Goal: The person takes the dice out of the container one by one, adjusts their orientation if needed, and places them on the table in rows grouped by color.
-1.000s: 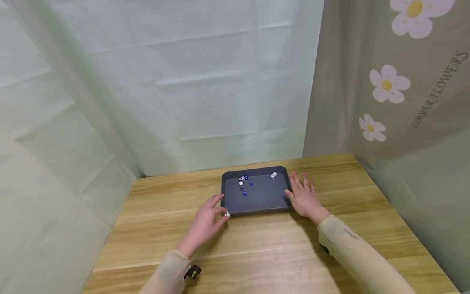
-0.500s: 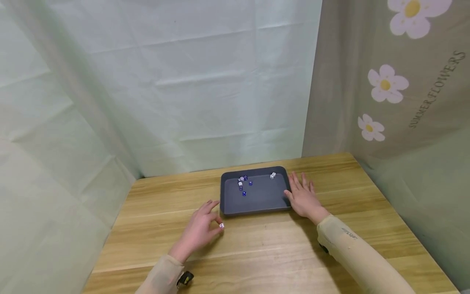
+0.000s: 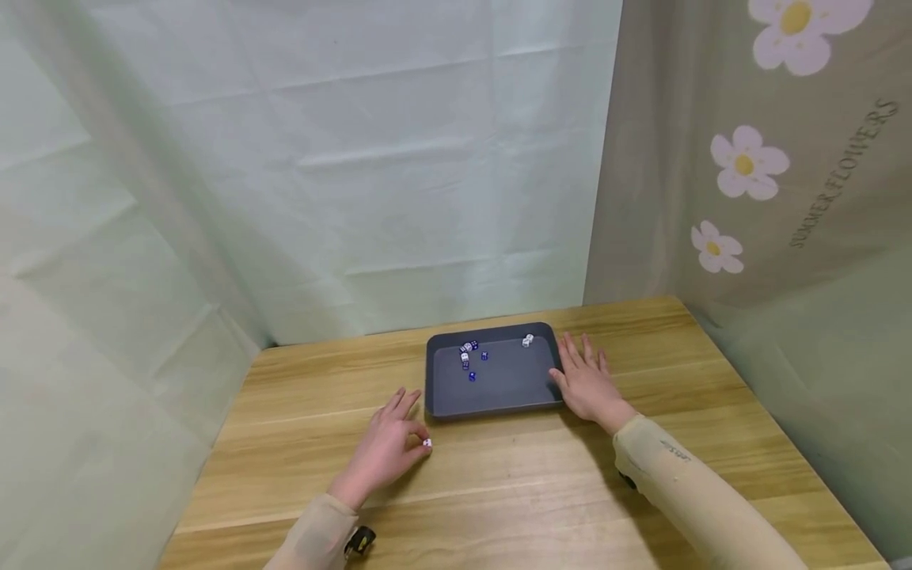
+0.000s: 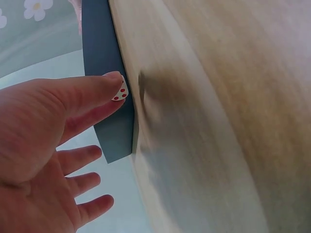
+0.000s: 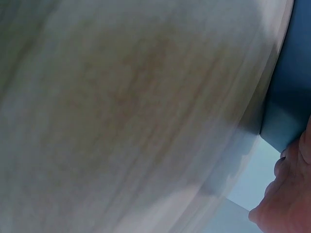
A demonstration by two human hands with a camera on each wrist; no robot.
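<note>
Between thumb and index finger, my left hand (image 3: pixel 385 445) pinches a white die (image 4: pixel 120 91) with red dots. It holds the die just in front of the near left corner of a dark grey tray (image 3: pixel 509 402); the other fingers are spread. My right hand (image 3: pixel 586 385) lies with straight fingers along the tray's right side, the thumb over its rim. Inside the tray, blue dice (image 3: pixel 484 355) and white dice (image 3: pixel 465 358) sit grouped at the left. Two white dice (image 3: pixel 527 340) are together near the back right corner.
The tray stands on a wooden table (image 3: pixel 513 491) near its back edge. Pale cloth (image 3: pixel 427 158) hangs behind and to the left. A brownish curtain with flowers (image 3: pixel 744 165) hangs at the right.
My left hand has drawn back from the tray's near left corner toward the front left, carrying the white die. The right hand stays at the tray's right side.
</note>
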